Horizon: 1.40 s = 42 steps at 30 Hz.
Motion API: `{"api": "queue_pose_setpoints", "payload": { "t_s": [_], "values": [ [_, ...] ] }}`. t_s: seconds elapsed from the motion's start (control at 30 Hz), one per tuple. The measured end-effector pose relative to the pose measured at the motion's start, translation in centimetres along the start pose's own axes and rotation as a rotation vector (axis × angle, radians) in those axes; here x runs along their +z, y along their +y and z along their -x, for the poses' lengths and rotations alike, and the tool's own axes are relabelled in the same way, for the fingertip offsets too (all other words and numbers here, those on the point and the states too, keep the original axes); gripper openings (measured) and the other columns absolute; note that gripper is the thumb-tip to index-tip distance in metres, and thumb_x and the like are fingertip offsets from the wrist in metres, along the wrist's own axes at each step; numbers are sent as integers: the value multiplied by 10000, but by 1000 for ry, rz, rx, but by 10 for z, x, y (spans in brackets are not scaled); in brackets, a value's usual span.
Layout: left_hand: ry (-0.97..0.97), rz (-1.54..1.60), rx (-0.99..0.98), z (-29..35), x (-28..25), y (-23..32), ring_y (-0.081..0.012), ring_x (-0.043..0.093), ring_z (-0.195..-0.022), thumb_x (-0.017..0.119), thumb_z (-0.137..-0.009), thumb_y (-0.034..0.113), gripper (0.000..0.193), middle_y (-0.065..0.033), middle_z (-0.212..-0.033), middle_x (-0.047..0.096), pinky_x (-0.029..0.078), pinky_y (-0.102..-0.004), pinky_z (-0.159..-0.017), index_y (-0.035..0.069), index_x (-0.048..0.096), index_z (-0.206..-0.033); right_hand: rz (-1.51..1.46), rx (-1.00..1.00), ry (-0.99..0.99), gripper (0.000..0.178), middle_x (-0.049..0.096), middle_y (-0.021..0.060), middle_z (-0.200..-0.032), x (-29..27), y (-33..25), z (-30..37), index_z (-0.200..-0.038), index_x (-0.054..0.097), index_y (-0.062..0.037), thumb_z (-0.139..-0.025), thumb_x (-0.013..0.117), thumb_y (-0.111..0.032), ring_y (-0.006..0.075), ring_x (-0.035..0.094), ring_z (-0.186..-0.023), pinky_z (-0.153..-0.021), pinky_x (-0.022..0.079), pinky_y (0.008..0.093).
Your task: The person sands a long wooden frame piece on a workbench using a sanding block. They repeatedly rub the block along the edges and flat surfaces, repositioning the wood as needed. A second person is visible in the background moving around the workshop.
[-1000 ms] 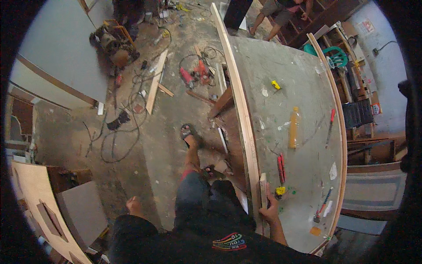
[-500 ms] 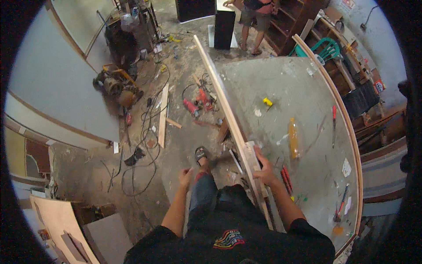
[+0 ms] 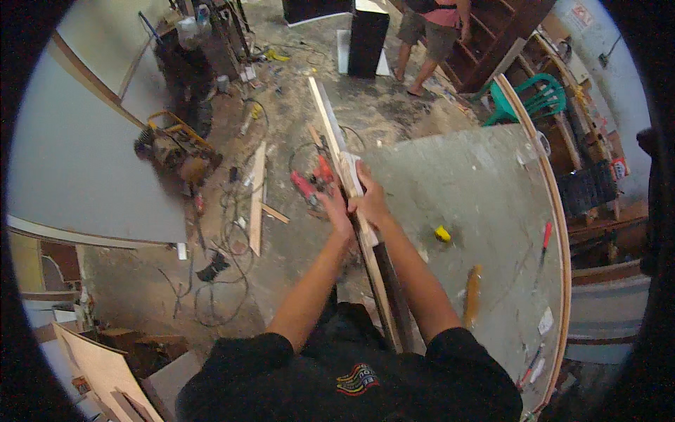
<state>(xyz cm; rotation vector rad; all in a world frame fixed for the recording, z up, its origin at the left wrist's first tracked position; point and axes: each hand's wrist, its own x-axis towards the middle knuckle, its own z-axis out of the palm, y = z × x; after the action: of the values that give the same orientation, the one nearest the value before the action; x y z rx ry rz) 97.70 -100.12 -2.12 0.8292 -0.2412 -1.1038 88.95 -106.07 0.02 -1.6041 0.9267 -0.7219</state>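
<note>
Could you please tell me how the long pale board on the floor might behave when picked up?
The board looks fairly stiff, lying straight; being narrow, it is probably light for its length. It might knock the short stick beside it.

Left head-worn fisheye, looks steeply down, forward; left hand [image 3: 339, 213], right hand [image 3: 373, 200] near, floor [image 3: 140, 281] farther off.

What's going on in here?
Someone in a dark shirt is handling wood with both bare hands. The right hand grips a short wooden piece lying along a long wooden strip, while the left hand is at the strip's other side; blur hides its exact contact. To the right, a yellow item and a bottle lie on a broad grey surface. Another person stands farther off.
</note>
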Motion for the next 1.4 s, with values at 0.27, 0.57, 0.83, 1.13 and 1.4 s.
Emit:
{"api": "queue_pose_setpoints", "payload": {
  "t_s": [0.27,0.57,0.83,1.13,1.4],
  "values": [
    [-57,-64,-142,-12,-14,7,-298,418,-1421,189,-1068,663,736,-88,-1631,337,332,-447,-1183,224,194,-1659,133,30,81,1017,310,222,-1651,24,-14,-133,-1576,356,-19,-638,748,-52,320,280,-1546,-1237,276,351],
    [-167,145,-285,-30,-34,-6,-238,677,-1003,672,-997,406,516,-47,-1152,659,583,-394,-851,111,491,-1380,224,-64,39,1031,338,224,-1639,-12,0,126,-1592,342,-51,-653,755,-165,350,299,-1536,-1262,218,443],
    [8,-1080,291,-35,-22,-11,-350,593,-1173,898,-593,54,1101,-180,-1326,558,499,-410,-1018,-1,298,-1515,50,285,41,1061,334,191,-1652,-50,-15,396,-1606,348,-117,-626,755,-122,303,271,-1552,-1261,207,406],
    [27,-756,163,-33,-31,-33,-296,518,-1284,781,-872,192,949,-183,-1464,450,404,-416,-1112,26,178,-1587,181,268,89,938,401,226,-1604,-36,-39,343,-1582,381,-86,-724,759,-92,323,371,-1502,-1214,313,399],
    [-192,-231,-607,-82,-119,41,-144,649,-1104,396,-1072,504,561,-44,-1264,696,474,-316,-958,77,588,-1381,213,151,53,917,431,227,-1585,-1,-5,15,-1563,381,-2,-739,760,-138,273,433,-1458,-1189,333,366]
  ]
}}
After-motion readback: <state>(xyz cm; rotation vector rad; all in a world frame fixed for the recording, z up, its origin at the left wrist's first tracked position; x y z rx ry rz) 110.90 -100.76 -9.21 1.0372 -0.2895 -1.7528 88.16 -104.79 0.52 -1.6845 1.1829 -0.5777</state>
